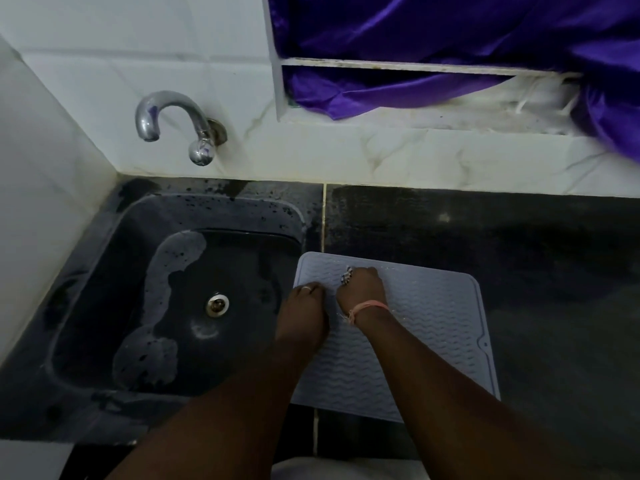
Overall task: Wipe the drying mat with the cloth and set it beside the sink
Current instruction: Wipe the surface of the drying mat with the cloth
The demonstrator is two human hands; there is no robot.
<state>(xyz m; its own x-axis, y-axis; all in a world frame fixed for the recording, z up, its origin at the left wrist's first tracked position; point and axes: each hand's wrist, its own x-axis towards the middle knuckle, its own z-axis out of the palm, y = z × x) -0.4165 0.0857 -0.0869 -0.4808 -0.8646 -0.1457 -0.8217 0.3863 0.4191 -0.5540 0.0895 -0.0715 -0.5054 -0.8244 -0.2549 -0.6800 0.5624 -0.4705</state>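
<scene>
A pale blue-grey drying mat (433, 327) with wavy ridges lies flat on the dark counter, right of the black sink (104, 306). My right hand (362, 287) rests on the mat's far left part, fingers closed on a small bunched cloth (346, 274) that peeks out at the knuckles. A pink band circles that wrist. My left hand (304, 313) presses down on the mat's left edge next to the sink, a ring on one finger. Whether its fingers grip the edge or only rest there, I cannot tell.
A chrome tap (166, 116) juts from the white tiled wall above the sink, whose basin holds foamy water around the drain (217, 304). Purple fabric (450, 39) hangs over a white ledge at the back right. Dark counter (536, 254) stretches right of the mat.
</scene>
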